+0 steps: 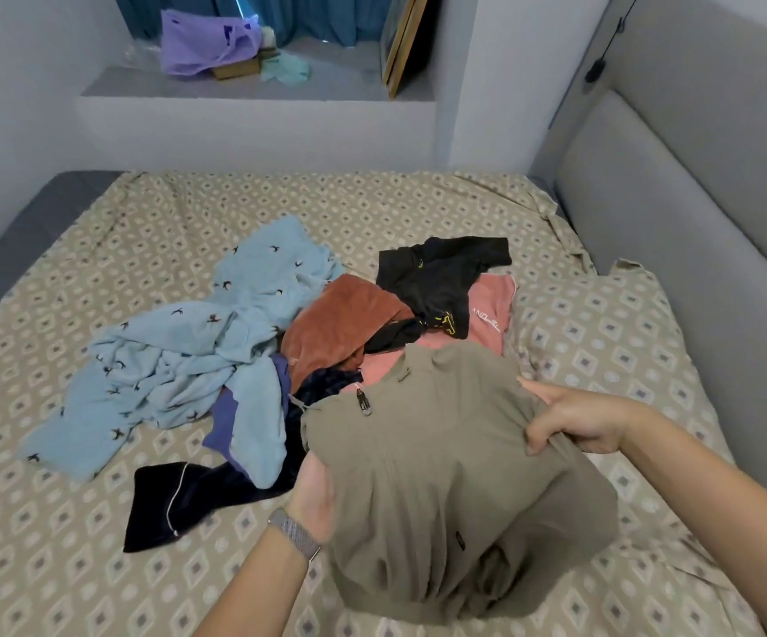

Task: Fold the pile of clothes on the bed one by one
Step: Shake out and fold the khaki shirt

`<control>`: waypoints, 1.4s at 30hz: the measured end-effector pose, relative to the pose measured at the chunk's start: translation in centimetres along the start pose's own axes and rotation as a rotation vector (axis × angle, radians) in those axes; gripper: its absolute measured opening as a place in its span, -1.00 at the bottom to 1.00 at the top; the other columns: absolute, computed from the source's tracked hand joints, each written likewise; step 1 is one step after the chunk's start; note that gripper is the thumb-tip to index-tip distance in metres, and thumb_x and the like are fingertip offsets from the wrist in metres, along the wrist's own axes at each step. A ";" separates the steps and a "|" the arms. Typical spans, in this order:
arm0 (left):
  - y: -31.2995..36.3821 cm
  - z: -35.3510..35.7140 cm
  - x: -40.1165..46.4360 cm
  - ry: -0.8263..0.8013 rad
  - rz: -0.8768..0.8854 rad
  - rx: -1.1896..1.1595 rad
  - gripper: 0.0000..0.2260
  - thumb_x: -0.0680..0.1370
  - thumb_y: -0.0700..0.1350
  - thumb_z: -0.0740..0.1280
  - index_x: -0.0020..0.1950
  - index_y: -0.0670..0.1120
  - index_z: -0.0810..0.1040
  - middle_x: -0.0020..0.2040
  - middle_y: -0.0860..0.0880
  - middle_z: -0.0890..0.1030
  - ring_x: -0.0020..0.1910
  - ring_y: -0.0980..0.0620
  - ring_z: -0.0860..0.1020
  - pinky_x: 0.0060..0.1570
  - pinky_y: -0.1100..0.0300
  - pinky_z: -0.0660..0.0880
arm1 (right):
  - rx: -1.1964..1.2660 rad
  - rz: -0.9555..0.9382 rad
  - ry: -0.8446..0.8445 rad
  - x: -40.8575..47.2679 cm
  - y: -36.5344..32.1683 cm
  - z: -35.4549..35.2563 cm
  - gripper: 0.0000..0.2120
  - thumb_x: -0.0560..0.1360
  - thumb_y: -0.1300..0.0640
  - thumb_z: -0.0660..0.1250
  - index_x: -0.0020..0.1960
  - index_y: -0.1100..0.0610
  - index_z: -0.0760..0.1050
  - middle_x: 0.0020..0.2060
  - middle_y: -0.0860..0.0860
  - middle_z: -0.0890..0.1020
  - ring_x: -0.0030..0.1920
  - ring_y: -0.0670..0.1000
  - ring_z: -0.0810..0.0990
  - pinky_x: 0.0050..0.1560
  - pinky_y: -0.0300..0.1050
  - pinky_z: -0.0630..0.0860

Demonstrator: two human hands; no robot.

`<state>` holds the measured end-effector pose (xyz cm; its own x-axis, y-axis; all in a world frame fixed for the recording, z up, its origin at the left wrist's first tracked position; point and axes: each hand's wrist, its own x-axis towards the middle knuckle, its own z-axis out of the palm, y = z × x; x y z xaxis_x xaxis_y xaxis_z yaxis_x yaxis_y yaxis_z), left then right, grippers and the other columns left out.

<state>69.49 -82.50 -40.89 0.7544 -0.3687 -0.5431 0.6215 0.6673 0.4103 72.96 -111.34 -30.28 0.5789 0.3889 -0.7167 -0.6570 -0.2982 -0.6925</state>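
An olive-khaki woven garment with a small black zipper pull (441,457) is held up just above the patterned beige bed sheet (73,544), at the near edge of the clothes pile, as one piece taken from the heap for folding. It is gripped at both sides: the left hand (315,491), with a grey mesh watch band (294,533) on its wrist, is tucked under the garment's left edge, its fingers mostly hidden by cloth, and the right hand (569,420) is clamped on bunched fabric at the garment's right edge, thumb on top. The two hands are held well apart, with the cloth sagging in folds between them.

Behind the khaki garment and to its left, a dark navy velvet piece with white piping (174,498) is spread on the sheet; beyond it lies a pale blue fleece garment printed with small dark birds (179,347). Directly behind the khaki garment, a rust-brown velvet piece (340,324), a salmon-pink top with white lettering (487,310) and a black garment with yellow-green trim (436,278) are heaped together, touching.

For a clean fold, the garment would best be shaken out, its seams found, and the cloth laid flat on bare sheet near the pile before its sides are brought in.
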 end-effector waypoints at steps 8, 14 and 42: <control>2.0 -0.1 3.5 0.034 -0.018 0.726 -0.59 0.50 -0.13 0.42 0.30 -0.15 0.42 0.02 -0.05 0.68 -0.04 0.04 0.66 -0.09 0.19 0.56 | -0.056 -0.024 -0.011 6.3 1.2 -5.0 -0.36 0.27 0.33 0.58 0.29 0.06 0.46 0.15 0.06 0.66 0.16 0.07 0.64 0.10 -0.06 0.59; 4.9 -3.4 15.2 0.243 0.346 1.260 -0.89 0.59 -0.16 0.31 0.10 -0.09 0.56 -0.28 0.02 0.54 -0.48 0.26 0.38 -0.32 0.21 0.39 | -0.555 0.007 0.010 17.0 1.6 -11.2 -0.66 0.53 0.19 0.40 0.29 0.08 0.48 0.20 -0.04 0.62 0.20 -0.04 0.59 0.26 -0.06 0.50; -5.9 -20.7 33.4 0.575 0.825 1.961 -0.39 0.42 0.31 0.35 0.32 -0.06 0.46 0.21 -0.05 0.52 0.25 -0.11 0.44 0.28 -0.01 0.32 | -0.997 -0.141 0.960 41.0 29.8 -11.9 -0.35 0.59 -0.21 0.06 0.58 0.03 0.03 0.58 0.02 0.06 0.57 0.08 -0.03 0.53 0.11 -0.04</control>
<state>86.59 -85.37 -76.62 0.9892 -0.0053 0.1468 -0.0649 -0.9124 0.4041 82.89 -114.61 -81.28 0.9791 -0.1554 -0.1311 -0.1833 -0.9538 -0.2381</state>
